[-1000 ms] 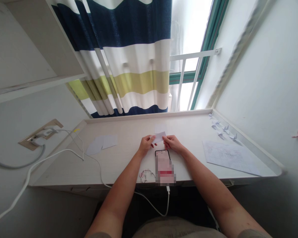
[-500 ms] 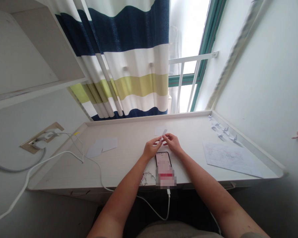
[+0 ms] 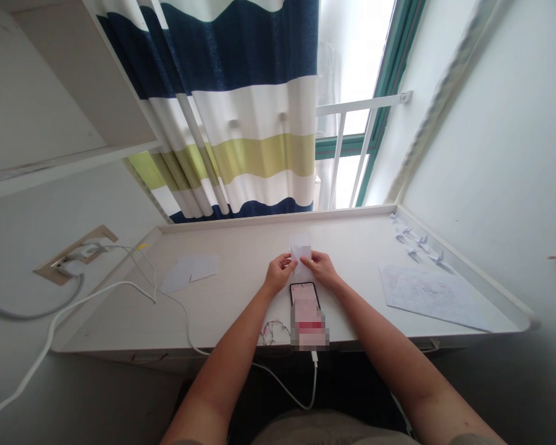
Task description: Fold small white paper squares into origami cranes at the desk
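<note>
A small piece of white paper (image 3: 301, 252) is held up between my two hands over the middle of the desk. My left hand (image 3: 280, 272) pinches its left side, and my right hand (image 3: 323, 268) grips the right side with the thumb laid across the front. Behind it, another small white sheet (image 3: 299, 238) lies on the desk, partly covered. Just below my hands lies a phone (image 3: 305, 303) with a lit screen, its lower part blurred out. A white cable plug (image 3: 314, 359) is at its bottom end.
Loose white paper pieces (image 3: 204, 266) lie at left. Several small folded paper shapes (image 3: 421, 241) line the right edge, above a written sheet (image 3: 430, 296). A thin wiry item (image 3: 274, 332) sits left of the phone. White cables (image 3: 134, 284) run from the wall socket (image 3: 76, 254).
The paper in my hands has turned from nearly edge-on to showing its broad face toward me. My fingers have shifted to its two sides. The camera view has moved slightly.
</note>
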A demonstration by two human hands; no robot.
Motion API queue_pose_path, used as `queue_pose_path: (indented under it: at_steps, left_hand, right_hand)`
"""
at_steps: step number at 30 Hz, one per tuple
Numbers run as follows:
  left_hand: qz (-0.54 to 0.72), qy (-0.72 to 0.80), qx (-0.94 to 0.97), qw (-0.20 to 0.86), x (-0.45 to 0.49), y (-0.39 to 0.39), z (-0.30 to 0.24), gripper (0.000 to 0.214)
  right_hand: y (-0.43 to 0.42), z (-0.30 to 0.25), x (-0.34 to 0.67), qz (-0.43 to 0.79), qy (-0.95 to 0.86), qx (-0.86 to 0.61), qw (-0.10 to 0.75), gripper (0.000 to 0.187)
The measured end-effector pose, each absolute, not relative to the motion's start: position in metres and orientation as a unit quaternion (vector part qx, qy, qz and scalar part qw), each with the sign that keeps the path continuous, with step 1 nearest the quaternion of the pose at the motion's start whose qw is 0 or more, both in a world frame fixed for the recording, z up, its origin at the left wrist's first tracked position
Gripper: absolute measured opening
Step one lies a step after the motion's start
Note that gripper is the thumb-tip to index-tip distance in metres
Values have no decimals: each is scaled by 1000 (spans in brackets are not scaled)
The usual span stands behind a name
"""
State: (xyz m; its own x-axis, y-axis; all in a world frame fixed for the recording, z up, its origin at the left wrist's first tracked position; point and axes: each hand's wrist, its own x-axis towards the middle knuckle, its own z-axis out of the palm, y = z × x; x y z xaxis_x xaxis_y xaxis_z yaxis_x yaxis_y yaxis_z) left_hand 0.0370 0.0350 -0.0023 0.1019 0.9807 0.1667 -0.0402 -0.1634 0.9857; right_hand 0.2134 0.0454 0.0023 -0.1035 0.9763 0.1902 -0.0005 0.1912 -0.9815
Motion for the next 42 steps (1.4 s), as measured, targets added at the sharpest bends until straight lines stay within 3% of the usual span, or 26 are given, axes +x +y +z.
queue_pose_path:
  at_steps: [5,12,15,19,25,33,37,42]
  left_hand:
    - [526,420,529,517,31,36,3,50]
    - [498,395,529,562,34,30,5,76]
    - [493,389,531,569,34,31,4,66]
    - [508,397,532,549,31,34,4,45]
    - [508,414,502,565,26,36,5,48]
    - [495,410,507,575,19,37,7,50]
    - [498,389,501,592,15,36,8,35]
    - [503,364,514,592,14,33,9,37]
  right_hand:
    - [43,5,213,467,-552,-434,537,62]
    - [41,0,213,412,-598,-468,503,55]
    - [41,-1,214,357,-615,-483,510,56]
    - [41,1,215,419,-581,-475,512,61]
    - [43,7,223,538,-551,-424,477,57]
    - [44,12,230,583,-511,-412,479,43]
    - [44,13,232,586,-511,-411,476,28]
    - [42,15,231,601,-511,-398,469,31]
